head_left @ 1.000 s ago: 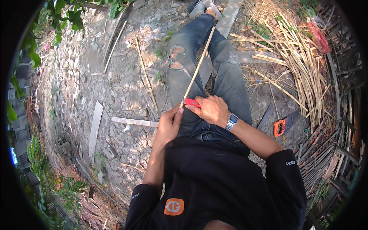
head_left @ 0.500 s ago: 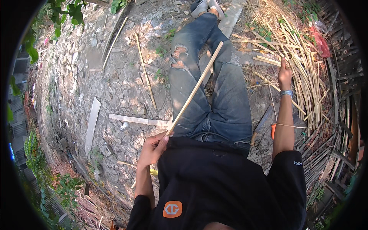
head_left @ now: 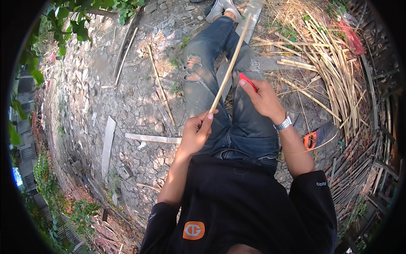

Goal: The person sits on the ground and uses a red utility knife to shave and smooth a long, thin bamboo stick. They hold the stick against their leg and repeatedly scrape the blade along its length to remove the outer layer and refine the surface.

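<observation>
- The left hand (head_left: 196, 133) is pinching the lower end of a pale wooden strip (head_left: 231, 63) between thumb and fingers.
- The strip is extending forward from this hand, tilting slightly to the right and passing above the jeans (head_left: 207, 97); its far end is reaching the level of the shoes (head_left: 222, 9).
- The right hand (head_left: 266, 99) is grasping a red tool (head_left: 248, 82), with the thumb lying along it; the rest of the tool is being hidden by the hand.
- The red tool is pointing toward the strip and is standing just beside it, apart from it in this view.
- A metal-banded watch (head_left: 283, 123) is encircling the right wrist.
- A thin curved strand (head_left: 327, 144) is running from the right forearm toward the saw (head_left: 310, 140), whose orange handle is showing on the ground.
- A heap of pale strips (head_left: 338, 80) is lying at the right, with a red bag (head_left: 352, 37) resting near its far end.
- Two flat boards, one upright in view (head_left: 108, 146) and one crosswise (head_left: 152, 138), are lying at the left.
</observation>
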Demonstrator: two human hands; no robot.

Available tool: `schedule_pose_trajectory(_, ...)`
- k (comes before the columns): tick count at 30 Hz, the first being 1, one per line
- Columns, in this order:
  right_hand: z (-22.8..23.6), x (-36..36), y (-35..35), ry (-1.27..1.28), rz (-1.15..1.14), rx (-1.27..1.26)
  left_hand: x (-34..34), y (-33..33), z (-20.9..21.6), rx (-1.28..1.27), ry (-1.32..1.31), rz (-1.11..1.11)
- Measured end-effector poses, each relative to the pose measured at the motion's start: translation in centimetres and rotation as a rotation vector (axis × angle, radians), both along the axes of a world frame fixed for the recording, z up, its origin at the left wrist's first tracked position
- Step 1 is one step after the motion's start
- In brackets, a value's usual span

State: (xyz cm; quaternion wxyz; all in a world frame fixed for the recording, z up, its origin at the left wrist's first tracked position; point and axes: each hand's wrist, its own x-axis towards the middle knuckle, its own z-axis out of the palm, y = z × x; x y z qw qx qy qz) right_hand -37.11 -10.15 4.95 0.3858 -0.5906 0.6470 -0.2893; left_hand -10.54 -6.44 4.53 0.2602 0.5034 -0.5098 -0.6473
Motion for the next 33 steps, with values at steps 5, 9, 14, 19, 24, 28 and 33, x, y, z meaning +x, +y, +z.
schedule_pose_trajectory(5, 0.1, 4.5, 3.8, 0.198, 0.286, -0.026, -0.9, -0.5, 0.3, 0.03, 0.057, 0.004)
schedule_pose_trajectory(9, -0.9, 4.9, 4.5, 0.25, 0.294, -0.029, -0.6, -0.4, -0.5, -0.022, -0.003, -0.04)
schedule_pose_trajectory(14, -1.3, 4.6, 3.2, 0.429, 0.333, -0.066, 0.4, 0.3, -0.8, -0.053, -0.114, -0.046)
schedule_pose_trajectory(19, -2.3, 4.3, 1.3, 0.432, 0.199, -0.117, 2.2, -0.1, 0.0, -0.084, -0.206, -0.109)
schedule_pose_trajectory(24, -10.0, -16.6, -4.6, 0.384, -0.559, -0.102, 5.9, 4.6, 3.7, 0.025, -0.199, -0.358)
schedule_pose_trajectory(28, -14.3, -35.8, 1.5, 0.328, -1.064, 0.164, 10.3, 5.8, 1.9, 0.043, -0.126, -0.29)
schedule_pose_trajectory(33, -12.1, -34.2, 4.0, -0.045, -0.959, 0.193, 7.3, 3.6, -0.5, -0.012, -0.058, 0.02)
